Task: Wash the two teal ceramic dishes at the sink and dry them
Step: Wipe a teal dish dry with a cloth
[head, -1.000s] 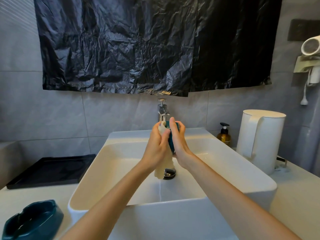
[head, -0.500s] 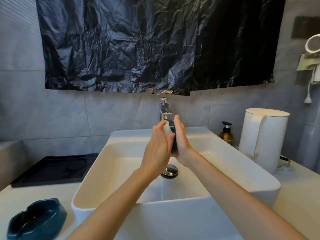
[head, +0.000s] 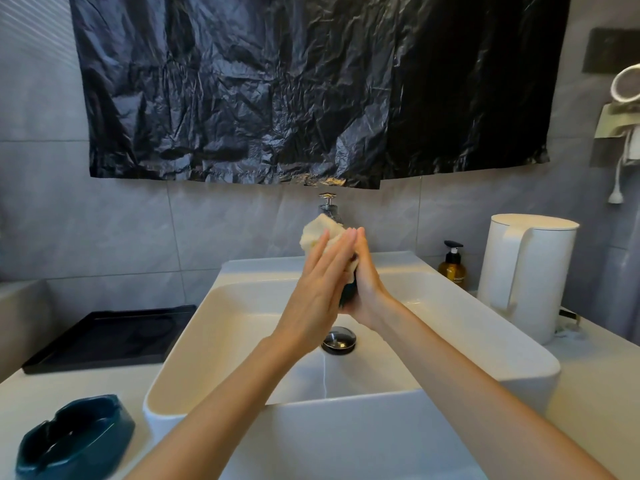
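Observation:
Above the white sink (head: 485, 348), my two hands are pressed together around one teal dish (head: 347, 293), of which only a dark sliver shows between my palms. A cream cloth (head: 320, 230) bunches out above my fingertips, in front of the chrome faucet (head: 328, 206). My left hand (head: 317, 289) lies flat with straight fingers against the cloth. My right hand (head: 365, 285) backs the dish from the other side, fingers straight. The second teal dish (head: 74, 441) sits on the counter at the lower left.
A black tray (head: 107, 337) lies on the counter left of the sink. To the right stand an amber pump bottle (head: 452, 266) and a white kettle (head: 528, 275). A chrome drain plug (head: 338, 338) sits in the basin. Black plastic sheeting (head: 294, 88) hangs above.
My hands have slid against each other around the dish. The cloth, which hung down toward the drain a second ago, is now bunched above my fingertips. My fingers have straightened.

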`<state>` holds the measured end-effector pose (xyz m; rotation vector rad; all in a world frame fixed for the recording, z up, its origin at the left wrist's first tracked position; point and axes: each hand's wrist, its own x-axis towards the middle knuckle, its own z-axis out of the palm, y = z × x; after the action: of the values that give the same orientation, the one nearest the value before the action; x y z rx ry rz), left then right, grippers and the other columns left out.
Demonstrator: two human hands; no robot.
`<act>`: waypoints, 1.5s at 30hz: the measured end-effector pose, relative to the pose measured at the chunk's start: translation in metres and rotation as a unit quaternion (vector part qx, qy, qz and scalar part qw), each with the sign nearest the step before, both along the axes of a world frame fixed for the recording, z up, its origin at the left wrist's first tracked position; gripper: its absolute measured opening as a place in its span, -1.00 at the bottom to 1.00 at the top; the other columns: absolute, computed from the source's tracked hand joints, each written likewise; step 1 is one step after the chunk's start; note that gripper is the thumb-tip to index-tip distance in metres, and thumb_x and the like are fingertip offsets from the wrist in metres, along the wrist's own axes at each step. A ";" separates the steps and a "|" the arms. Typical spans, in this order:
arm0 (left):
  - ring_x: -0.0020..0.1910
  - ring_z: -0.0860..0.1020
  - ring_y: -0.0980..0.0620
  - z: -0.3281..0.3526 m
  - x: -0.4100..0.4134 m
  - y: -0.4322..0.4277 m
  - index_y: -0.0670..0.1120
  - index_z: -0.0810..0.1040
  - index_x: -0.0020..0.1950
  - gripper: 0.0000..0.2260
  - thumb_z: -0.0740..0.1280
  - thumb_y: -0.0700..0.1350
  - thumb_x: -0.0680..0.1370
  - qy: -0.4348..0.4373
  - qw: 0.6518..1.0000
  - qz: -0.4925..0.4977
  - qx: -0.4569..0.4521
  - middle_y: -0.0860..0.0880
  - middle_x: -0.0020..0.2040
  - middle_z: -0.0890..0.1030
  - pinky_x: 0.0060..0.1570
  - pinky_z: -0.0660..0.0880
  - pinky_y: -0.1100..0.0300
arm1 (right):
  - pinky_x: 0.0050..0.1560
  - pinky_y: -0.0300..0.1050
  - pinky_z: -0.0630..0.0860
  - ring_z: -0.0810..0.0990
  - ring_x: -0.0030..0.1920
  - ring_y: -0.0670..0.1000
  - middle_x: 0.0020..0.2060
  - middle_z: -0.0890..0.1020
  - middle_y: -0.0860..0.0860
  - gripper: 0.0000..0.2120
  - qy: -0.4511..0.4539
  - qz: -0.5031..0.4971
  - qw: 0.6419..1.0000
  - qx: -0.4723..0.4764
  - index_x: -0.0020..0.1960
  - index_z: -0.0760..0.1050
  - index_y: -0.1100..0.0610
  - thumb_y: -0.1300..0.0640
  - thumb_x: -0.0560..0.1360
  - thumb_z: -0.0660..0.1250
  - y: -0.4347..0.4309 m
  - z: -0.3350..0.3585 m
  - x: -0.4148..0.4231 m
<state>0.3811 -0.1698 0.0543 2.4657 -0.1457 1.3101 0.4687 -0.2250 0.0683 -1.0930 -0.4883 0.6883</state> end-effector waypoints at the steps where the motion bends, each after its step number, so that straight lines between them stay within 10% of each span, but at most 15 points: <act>1: 0.48 0.12 0.13 0.002 -0.002 -0.002 0.01 0.12 0.53 -0.55 0.10 -0.18 0.65 0.015 1.000 -0.011 -0.019 -0.03 0.54 0.17 0.40 0.00 0.45 | 0.21 0.10 0.50 0.61 0.14 0.05 0.09 0.67 0.05 -0.32 -0.002 0.004 1.000 0.005 0.11 0.61 -0.05 -0.53 0.37 0.10 -0.002 0.002 -0.001; 7: 0.45 0.19 0.10 0.019 0.010 0.003 0.05 0.31 0.45 -0.60 -0.03 0.01 0.64 0.010 0.998 0.052 -0.041 0.00 0.49 0.24 0.28 0.15 0.39 | 0.02 -0.11 0.52 0.55 0.16 -0.11 0.03 0.63 -0.15 -0.62 -0.084 -0.013 0.996 0.014 0.09 0.53 -0.18 -0.30 0.58 0.01 0.007 -0.004 -0.006; 13: 0.17 0.45 0.09 0.033 0.023 0.001 -0.12 0.57 0.14 -0.73 0.09 -0.17 0.63 -0.033 0.980 0.033 -0.192 -0.01 0.15 0.57 0.22 0.40 0.03 | 0.14 -0.02 0.54 0.57 0.18 -0.05 0.16 0.60 0.03 -0.44 -0.136 -0.019 0.990 0.039 0.27 0.43 -0.08 -0.35 0.39 0.16 0.014 -0.011 -0.005; 21: 0.48 0.06 0.30 0.004 0.003 -0.001 -0.03 0.18 0.53 -0.60 0.07 -0.16 0.67 -0.001 0.993 -0.063 -0.096 0.12 0.54 0.10 0.41 0.05 0.40 | -0.02 0.01 0.47 0.59 -0.01 0.05 -0.18 0.62 0.07 -0.55 -0.073 -0.004 0.997 0.032 -0.05 0.58 0.05 -0.25 0.48 0.08 0.001 -0.003 0.000; 24: 0.48 0.04 0.32 -0.001 0.002 0.001 0.02 0.08 0.54 -0.58 0.04 -0.08 0.67 -0.010 0.983 -0.091 -0.162 0.15 0.53 0.08 0.43 0.03 0.40 | -0.07 -0.08 0.49 0.58 0.04 0.10 -0.05 0.56 0.11 -0.55 -0.125 -0.052 0.990 0.044 0.15 0.45 0.13 -0.20 0.53 0.11 0.003 0.000 -0.004; 29: 0.09 0.44 0.07 0.027 0.011 0.002 0.04 0.40 0.17 -0.78 -0.01 0.00 0.67 0.013 0.921 -0.077 -0.383 0.03 0.06 0.47 0.08 0.41 0.19 | 0.25 -0.03 0.44 0.45 0.22 -0.01 0.23 0.44 0.05 -0.55 -0.391 -0.182 0.901 0.042 0.28 0.29 -0.11 -0.23 0.45 0.11 0.004 -0.010 -0.011; 33: -0.23 0.52 0.02 0.050 0.002 0.018 -0.14 0.46 0.00 -0.77 0.10 -0.03 0.63 0.099 0.792 -0.155 -0.582 -0.13 -0.19 0.51 -0.23 0.49 0.16 | 0.36 -0.12 0.28 0.33 0.34 -0.01 0.33 0.34 0.00 -0.46 -0.601 -0.215 0.770 0.003 0.42 0.24 -0.02 -0.08 0.46 0.13 -0.007 -0.014 -0.010; 36: -0.26 0.55 0.03 0.050 -0.013 0.020 -0.12 0.49 -0.02 -0.73 0.12 0.04 0.61 0.180 0.762 -0.181 -0.595 -0.09 -0.26 0.53 -0.27 0.53 0.18 | 0.35 -0.29 0.19 0.29 0.36 0.03 0.37 0.32 0.01 -0.38 -0.664 -0.209 0.717 -0.012 0.47 0.22 0.03 -0.07 0.43 0.16 -0.008 -0.013 -0.013; 41: -0.12 0.58 -0.05 0.045 -0.011 0.019 -0.16 0.54 -0.07 -0.74 0.21 0.02 0.58 0.045 0.785 -0.120 -0.606 -0.17 -0.13 0.57 0.00 0.55 0.01 | 0.41 0.01 0.27 0.19 0.44 -0.02 0.44 0.21 -0.03 -0.42 -0.616 -0.184 0.766 0.001 0.45 0.09 -0.22 -0.12 0.46 0.15 0.005 -0.018 -0.020; 45: -0.16 0.55 -0.07 0.038 -0.008 0.017 -0.13 0.54 -0.14 -0.72 0.19 0.03 0.58 -0.013 0.787 -0.109 -0.608 -0.16 -0.20 0.55 -0.10 0.52 0.00 | 0.41 -0.01 0.28 0.23 0.43 -0.07 0.44 0.19 -0.11 -0.53 -0.460 -0.109 0.881 0.006 0.30 0.07 -0.53 -0.39 0.45 0.15 0.012 -0.012 -0.026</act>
<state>0.3728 -0.1525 0.0924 1.2575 0.3182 0.8581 0.4424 -0.2128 0.0565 -1.4059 -1.1521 -0.0867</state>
